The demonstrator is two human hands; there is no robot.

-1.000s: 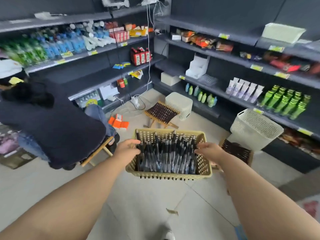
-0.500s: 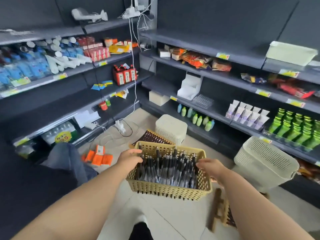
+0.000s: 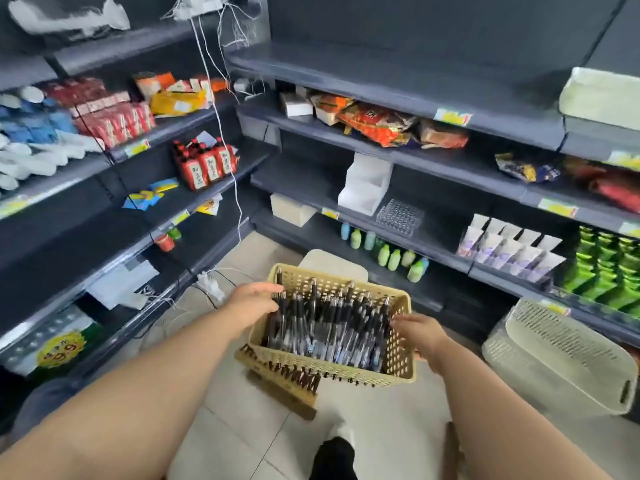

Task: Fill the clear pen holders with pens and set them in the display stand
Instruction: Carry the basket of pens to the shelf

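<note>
Dark shop shelving (image 3: 381,77) ahead. At right on the floor, one large pale slatted basket (image 3: 554,358). In the air above the tiled floor, one tan perforated basket (image 3: 332,370), gripped at the left rim by the left hand (image 3: 252,303) and at the right rim by the right hand (image 3: 420,332). On a middle shelf, one white stepped display stand (image 3: 363,188), just beside it one clear pen holder (image 3: 400,216) with a grid of holes. In the tan basket, dozens of black-and-clear pens (image 3: 329,323), too many to count.
</note>
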